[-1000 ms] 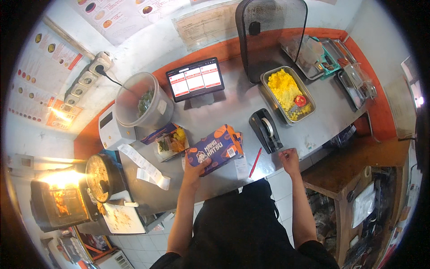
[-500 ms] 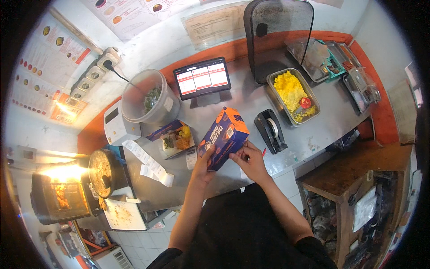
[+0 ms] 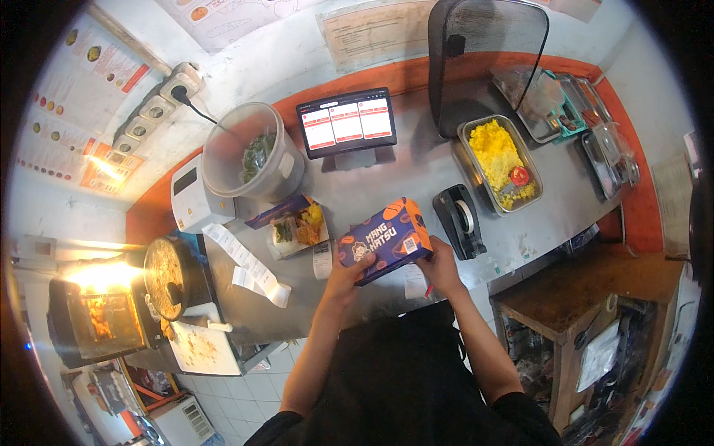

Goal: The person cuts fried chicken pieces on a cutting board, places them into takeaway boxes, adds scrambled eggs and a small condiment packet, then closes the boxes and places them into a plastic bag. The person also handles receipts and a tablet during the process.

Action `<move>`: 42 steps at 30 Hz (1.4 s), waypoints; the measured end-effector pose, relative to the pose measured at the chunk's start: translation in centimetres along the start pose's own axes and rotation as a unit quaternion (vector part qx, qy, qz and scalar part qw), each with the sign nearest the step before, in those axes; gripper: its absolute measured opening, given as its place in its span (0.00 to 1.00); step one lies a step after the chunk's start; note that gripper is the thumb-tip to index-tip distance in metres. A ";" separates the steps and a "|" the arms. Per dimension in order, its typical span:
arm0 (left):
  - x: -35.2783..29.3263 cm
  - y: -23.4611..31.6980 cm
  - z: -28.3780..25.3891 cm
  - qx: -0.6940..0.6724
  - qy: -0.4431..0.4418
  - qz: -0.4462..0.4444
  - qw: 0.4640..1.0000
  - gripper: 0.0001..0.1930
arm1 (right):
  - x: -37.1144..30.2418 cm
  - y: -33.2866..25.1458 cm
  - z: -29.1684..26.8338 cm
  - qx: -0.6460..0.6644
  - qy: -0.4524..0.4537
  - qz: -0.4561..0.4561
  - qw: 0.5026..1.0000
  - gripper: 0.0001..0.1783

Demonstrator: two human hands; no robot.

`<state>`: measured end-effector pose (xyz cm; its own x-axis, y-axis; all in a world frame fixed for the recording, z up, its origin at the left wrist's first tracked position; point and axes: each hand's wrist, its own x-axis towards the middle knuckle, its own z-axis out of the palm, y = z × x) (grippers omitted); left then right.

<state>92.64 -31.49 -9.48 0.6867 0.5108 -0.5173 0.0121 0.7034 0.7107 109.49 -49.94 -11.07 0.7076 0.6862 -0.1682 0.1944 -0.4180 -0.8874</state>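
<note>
A closed purple and orange cardboard food box (image 3: 388,236) is held between my two hands above the near edge of the steel counter. My left hand (image 3: 349,276) grips its left end, thumb on the printed face. At the right end my right hand (image 3: 442,266) wraps the side, its fingertips partly hidden by the box. An open box of food (image 3: 299,227) with yellow rice and fried pieces sits to the left. A paper slip (image 3: 322,260) lies beside my left hand, and another slip (image 3: 416,282) shows under my right.
A tape dispenser (image 3: 460,221) and a steel tray of yellow rice (image 3: 500,165) stand to the right. Behind are a tablet (image 3: 348,128), a clear bucket (image 3: 253,160) and a label printer (image 3: 195,192). A long receipt strip (image 3: 249,266), a pan (image 3: 165,279) and a white cutting board (image 3: 202,346) are left.
The box has turned from steeply tilted to nearly level, its printed face now upright to me. My right hand has shifted from its lower edge to its right end.
</note>
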 end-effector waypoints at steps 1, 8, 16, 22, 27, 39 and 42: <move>0.2 0.4 0.5 0.062 0.028 0.014 0.998 0.42 | 0.0 1.3 -0.3 -0.022 -0.008 0.056 0.998 0.17; 4.9 0.4 -1.3 0.173 0.086 0.116 0.974 0.53 | -2.5 7.7 0.6 0.060 0.060 0.085 0.993 0.15; 14.5 5.8 2.4 0.393 0.079 0.104 0.910 0.67 | -0.6 7.4 3.2 -0.001 0.002 0.126 0.992 0.31; 19.8 2.4 -1.9 0.461 0.022 0.095 0.882 0.63 | -0.3 7.3 4.3 -0.020 0.000 0.088 0.996 0.37; 13.6 -2.7 -4.1 0.654 0.114 0.306 0.682 0.45 | 0.1 7.1 4.1 -0.122 -0.030 0.074 0.989 0.42; 7.8 -8.7 -6.8 0.371 0.111 0.120 0.914 0.46 | 3.0 5.5 3.6 0.123 -0.072 0.099 0.985 0.40; 5.2 -6.4 -4.6 0.208 0.113 0.060 0.970 0.47 | 2.1 2.7 1.2 0.143 -0.106 0.053 0.983 0.43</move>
<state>92.84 -31.06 -18.90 0.5252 0.7053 -0.4762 0.2662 0.3954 0.8791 110.68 -48.95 -14.31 0.5510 0.7685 -0.3252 -0.0930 -0.3307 -0.9391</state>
